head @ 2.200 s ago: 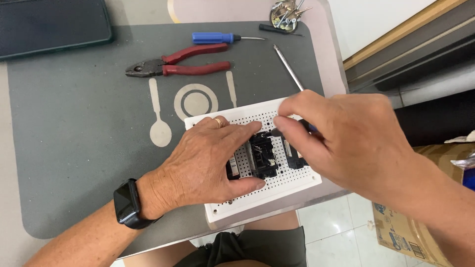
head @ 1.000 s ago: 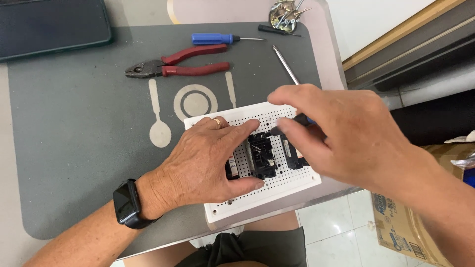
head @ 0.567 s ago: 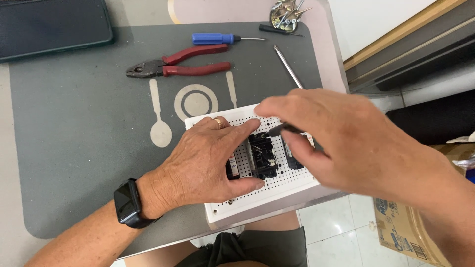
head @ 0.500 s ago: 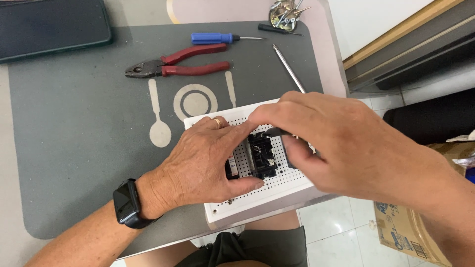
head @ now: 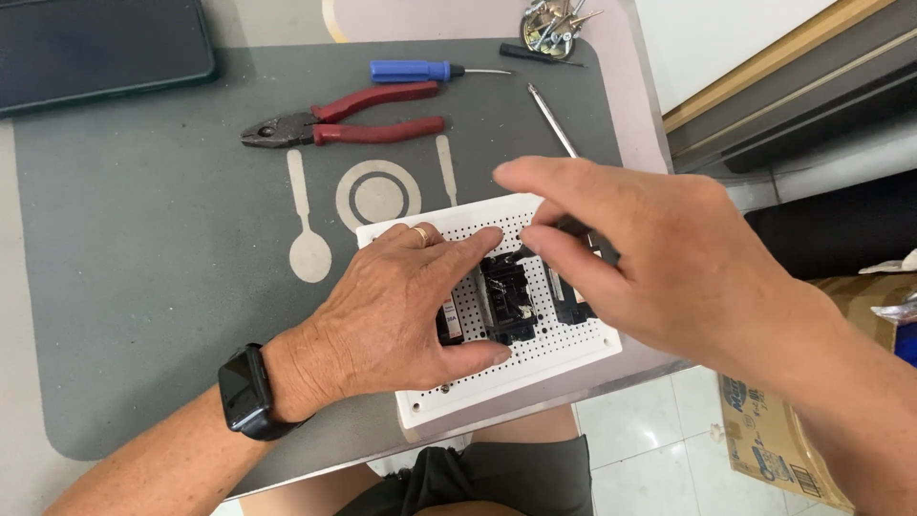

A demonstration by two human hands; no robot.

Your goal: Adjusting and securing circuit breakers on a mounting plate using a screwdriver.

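Perforated board [head: 573, 358] overhangs table edge [head: 535, 406].

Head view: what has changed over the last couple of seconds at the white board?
The right hand has shifted left over the black block, its forefinger now stretched out, a thin dark tool pinched in its fingers. The left hand stays flat on the white board. The pliers and blue screwdriver have not moved.
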